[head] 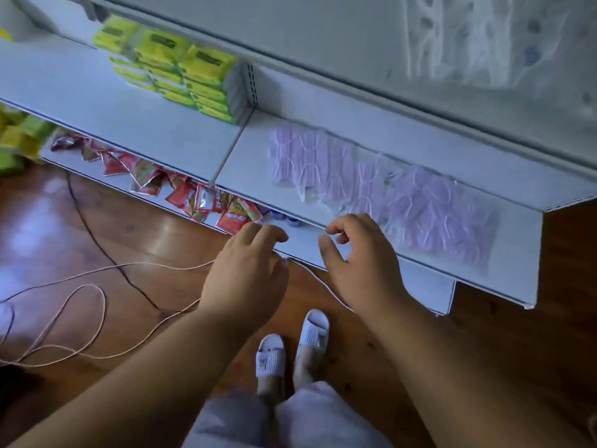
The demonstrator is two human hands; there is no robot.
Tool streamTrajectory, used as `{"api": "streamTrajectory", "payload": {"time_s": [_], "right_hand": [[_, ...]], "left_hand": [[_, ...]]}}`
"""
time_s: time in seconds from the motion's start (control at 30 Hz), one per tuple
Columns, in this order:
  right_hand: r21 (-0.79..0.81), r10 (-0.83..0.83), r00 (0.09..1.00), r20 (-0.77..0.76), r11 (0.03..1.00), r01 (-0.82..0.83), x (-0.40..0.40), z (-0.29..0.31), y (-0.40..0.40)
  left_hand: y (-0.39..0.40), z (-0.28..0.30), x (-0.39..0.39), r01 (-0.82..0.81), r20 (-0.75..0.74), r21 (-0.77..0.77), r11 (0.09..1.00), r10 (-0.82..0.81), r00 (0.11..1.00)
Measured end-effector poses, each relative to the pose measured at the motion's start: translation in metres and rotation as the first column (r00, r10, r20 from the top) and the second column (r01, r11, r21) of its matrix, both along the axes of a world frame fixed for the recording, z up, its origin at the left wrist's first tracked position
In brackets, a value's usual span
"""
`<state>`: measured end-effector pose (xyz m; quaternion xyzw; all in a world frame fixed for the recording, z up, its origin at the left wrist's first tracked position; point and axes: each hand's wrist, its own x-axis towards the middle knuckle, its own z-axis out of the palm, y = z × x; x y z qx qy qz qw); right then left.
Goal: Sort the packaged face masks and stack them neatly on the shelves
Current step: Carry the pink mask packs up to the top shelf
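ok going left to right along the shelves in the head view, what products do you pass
yellow-green boxes stacked on the middle shelf → red snack packets on the bottom shelf → purple packaged face masks spread on the middle shelf's right section

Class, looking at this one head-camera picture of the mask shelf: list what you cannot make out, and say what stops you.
- Count of the pale purple packaged face masks: motion blur merges the overlapping clear bags.
- Print on the yellow-green boxes: blurred and too small.
- Small blue-capped items: mostly hidden under the white metal shelf.
- Red snack sachets: partly hidden beneath that shelf.
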<state>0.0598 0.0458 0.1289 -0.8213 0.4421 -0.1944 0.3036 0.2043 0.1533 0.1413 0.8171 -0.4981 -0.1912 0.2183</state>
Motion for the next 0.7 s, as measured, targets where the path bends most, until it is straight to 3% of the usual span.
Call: {"api": "streamTrajectory", "payload": {"time_s": [0.23,0.4,0.53,0.7], "right_hand": [[0.212,-0.023,0.984,-0.176,0.975,0.061,0.037,-0.098,-0.008],[0.182,0.016,0.949,-0.314,0.982,0.044,0.102,-0.163,-0.043],[0.170,0.111,0.866,-0.488,0.985,-0.031,0.175,-0.216,-0.086],[0.161,0.146,0.692,-0.707,0.986,-0.043,0.215,-0.265,-0.122]], "left_hand": [[-0.027,-0.085,0.034,-0.014,-0.074,0.104,0.994,0.022,0.997],[-0.044,-0.143,0.085,0.003,-0.072,0.162,0.987,0.009,0.997],[-0.054,-0.175,0.131,0.056,0.008,0.220,0.974,-0.059,0.998],[-0.073,-0.208,0.169,0.093,-0.065,0.208,0.974,-0.081,0.995]]}}
